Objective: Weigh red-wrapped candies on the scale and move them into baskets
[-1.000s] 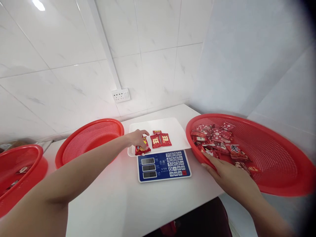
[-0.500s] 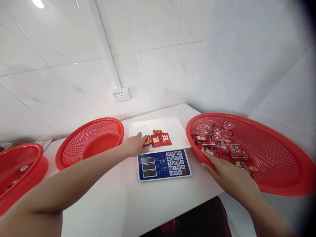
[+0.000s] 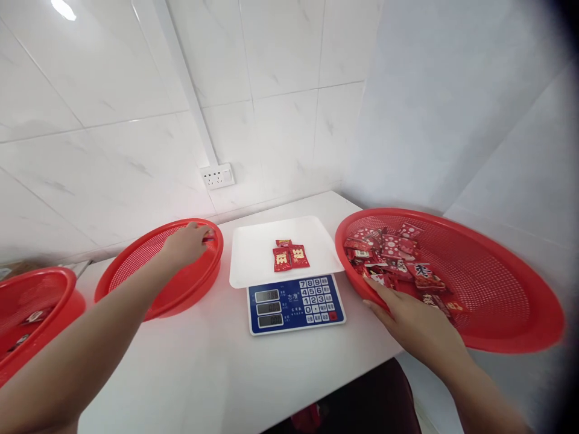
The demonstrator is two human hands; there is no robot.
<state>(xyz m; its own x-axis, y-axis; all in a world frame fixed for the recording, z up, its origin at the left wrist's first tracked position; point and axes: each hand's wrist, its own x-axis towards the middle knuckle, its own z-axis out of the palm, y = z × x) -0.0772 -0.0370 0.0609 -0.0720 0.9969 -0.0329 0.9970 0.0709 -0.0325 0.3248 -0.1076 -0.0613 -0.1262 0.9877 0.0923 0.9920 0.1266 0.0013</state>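
My left hand [image 3: 186, 243] hovers over the far rim of the middle red mesh basket [image 3: 131, 274], fingers closed round a small red snack packet that barely shows at the fingertips. My right hand [image 3: 414, 322] grips the near rim of the large red basket [image 3: 502, 289] on the right, which holds several red packets [image 3: 389, 253]. Between the baskets stands a blue-faced electronic scale [image 3: 296, 304]. Its white tray [image 3: 253, 256] carries three red packets [image 3: 289, 257].
A third red basket [image 3: 40, 298] with a few packets sits at the far left edge. A wall socket [image 3: 218, 176] is on the tiled wall behind. The right basket overhangs the white table's right edge; the table's front edge is near my body.
My left hand picked one packet off the scale tray and swung left to the middle basket. Three packets stay on the tray. My right hand kept its hold on the right basket.
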